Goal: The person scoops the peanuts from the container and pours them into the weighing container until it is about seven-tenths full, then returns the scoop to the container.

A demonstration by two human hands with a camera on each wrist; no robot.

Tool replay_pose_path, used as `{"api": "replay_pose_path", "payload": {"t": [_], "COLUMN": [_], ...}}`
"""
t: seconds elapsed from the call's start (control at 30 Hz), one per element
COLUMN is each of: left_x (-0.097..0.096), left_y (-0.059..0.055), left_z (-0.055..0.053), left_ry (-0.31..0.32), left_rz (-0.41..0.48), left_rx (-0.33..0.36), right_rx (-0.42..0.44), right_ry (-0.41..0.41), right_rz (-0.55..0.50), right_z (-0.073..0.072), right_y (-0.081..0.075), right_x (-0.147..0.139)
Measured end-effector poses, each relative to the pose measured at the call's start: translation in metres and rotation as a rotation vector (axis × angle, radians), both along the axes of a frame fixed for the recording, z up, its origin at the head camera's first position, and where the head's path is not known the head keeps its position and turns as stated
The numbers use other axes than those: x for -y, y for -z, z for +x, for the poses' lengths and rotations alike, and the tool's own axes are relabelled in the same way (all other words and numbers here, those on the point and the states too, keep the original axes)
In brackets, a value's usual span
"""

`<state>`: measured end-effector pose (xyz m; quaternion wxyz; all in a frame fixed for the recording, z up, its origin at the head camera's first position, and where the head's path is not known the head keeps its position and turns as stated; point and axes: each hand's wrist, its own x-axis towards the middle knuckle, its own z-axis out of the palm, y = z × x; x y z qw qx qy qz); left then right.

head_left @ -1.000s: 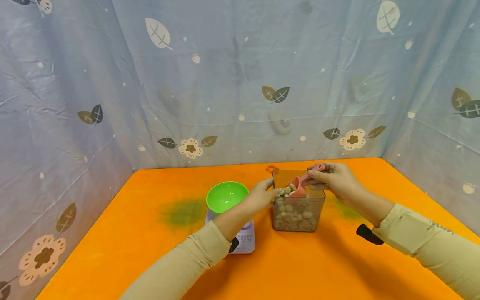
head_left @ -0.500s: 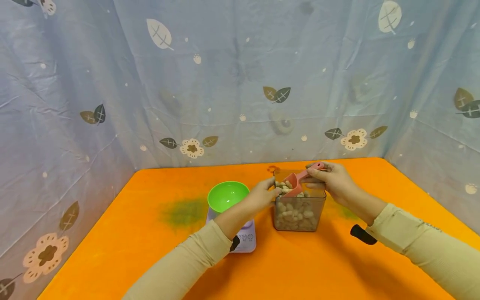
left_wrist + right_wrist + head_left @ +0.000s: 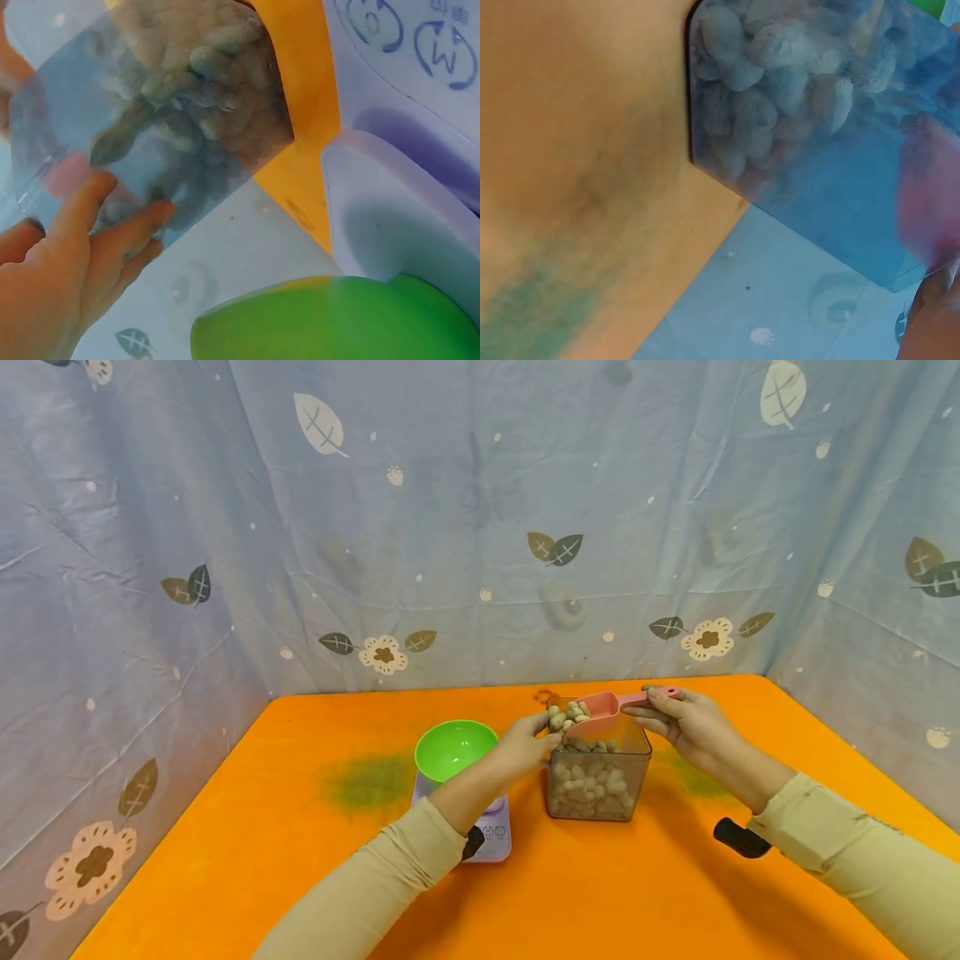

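My right hand (image 3: 693,722) pinches the handle of a pink scoop (image 3: 602,710), held nearly level at the top of a clear, dark-tinted container (image 3: 641,760). Peanuts in the shell (image 3: 570,717) fill the scoop's mouth, and more peanuts lie in the container. Against the container's left wall rests my left hand (image 3: 517,752); in the left wrist view its fingers (image 3: 127,232) lie extended along the outside of that wall. Through the clear wall, the right wrist view shows a blurred pink scoop (image 3: 930,187). The right fingertips are partly hidden behind the handle.
Left of the container, a green bowl (image 3: 453,747) stands on a lilac kitchen scale (image 3: 491,852), partly hidden by my left forearm. An orange cloth (image 3: 585,893) covers the table. Patterned curtains (image 3: 465,527) enclose the back and sides.
The scoop has risen from among the peanuts to the container's top and levelled out, now loaded with peanuts. My right hand has shifted slightly right; the left hand has stayed at the wall.
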<state>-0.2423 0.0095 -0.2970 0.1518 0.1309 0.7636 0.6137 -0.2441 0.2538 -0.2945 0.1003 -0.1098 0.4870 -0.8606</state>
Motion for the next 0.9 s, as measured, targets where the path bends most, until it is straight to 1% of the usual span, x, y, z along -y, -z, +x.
{"api": "replay_pose_path", "payload": {"t": [0.13, 0.23, 0.37, 0.5, 0.57, 0.63, 0.7, 0.9], "left_x": [0.004, 0.011, 0.025, 0.043, 0.052, 0.061, 0.072, 0.102], "left_y": [0.002, 0.002, -0.003, -0.007, -0.008, -0.010, -0.010, -0.010], "left_z": [0.001, 0.004, 0.010, 0.017, 0.019, 0.021, 0.022, 0.023], "left_ry": [-0.004, -0.004, -0.017, -0.029, -0.048, -0.082, -0.118, -0.192], "left_rz": [0.031, 0.058, 0.054, 0.039, 0.025, 0.006, -0.017, -0.111], "left_rx": [-0.014, -0.016, -0.034, -0.078, -0.105, -0.136, -0.171, -0.286], "right_rx": [0.036, 0.053, 0.039, 0.027, 0.024, 0.021, 0.015, -0.012], "right_ry": [-0.031, -0.047, -0.072, -0.096, -0.104, -0.118, -0.127, -0.150], "right_rz": [-0.076, -0.147, -0.222, -0.296, -0.333, -0.358, -0.367, -0.366], "right_z": [0.000, 0.001, 0.004, 0.006, 0.008, 0.008, 0.009, 0.011], "right_y": [0.003, 0.005, 0.005, 0.004, 0.002, 0.001, -0.001, -0.008], "right_x": [-0.006, -0.010, -0.015, -0.020, -0.022, -0.022, -0.021, -0.011]}}
